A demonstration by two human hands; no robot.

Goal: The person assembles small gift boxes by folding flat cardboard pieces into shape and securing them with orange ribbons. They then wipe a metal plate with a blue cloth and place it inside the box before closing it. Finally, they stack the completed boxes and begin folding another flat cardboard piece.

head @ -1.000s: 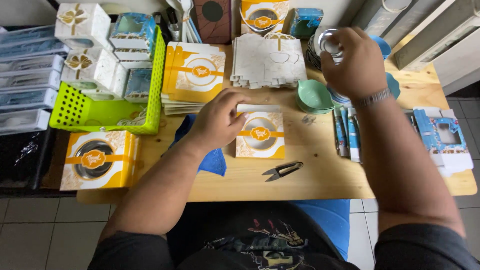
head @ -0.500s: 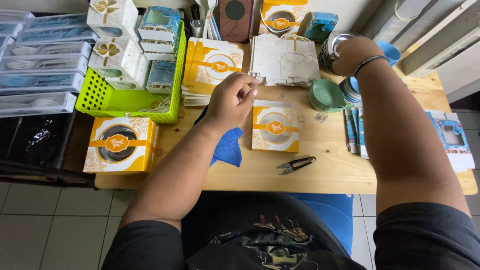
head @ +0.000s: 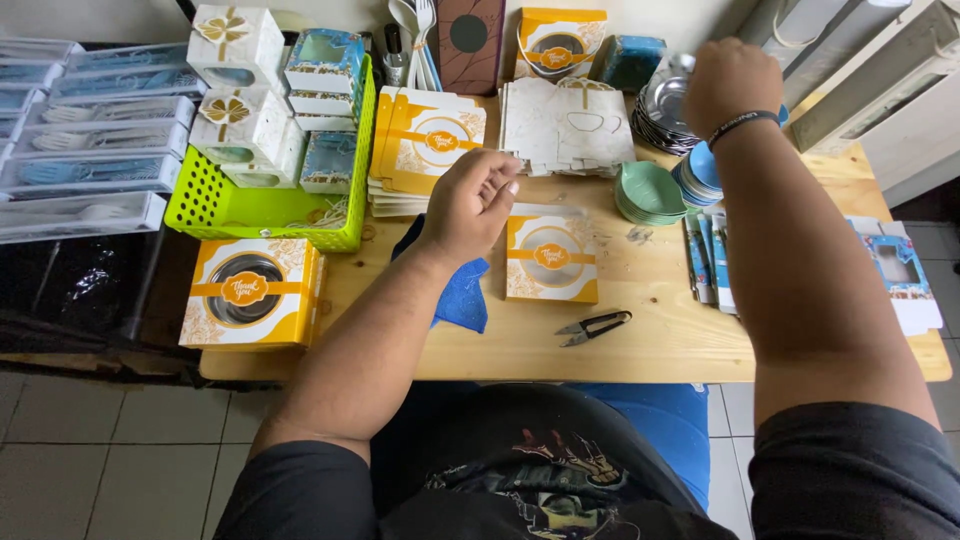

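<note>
Left hand point(head: 470, 200) hovered loosely curled, holding nothing, just above the yellow window box point(head: 551, 258) on the wooden table point(head: 660, 330), right hand point(head: 730, 85) reached the stacked silver plates point(head: 662, 105) (grip hidden), thread snips point(head: 593, 327) nearby

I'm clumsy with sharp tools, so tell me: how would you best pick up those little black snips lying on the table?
Take the black snips by the rounded loop end at the right, coming straight down from above. They lie flat on the wooden table with their pointed blades aimed left, and the space around them is open, so a pinch across the black handle probably keeps fingers off the tips.
</note>
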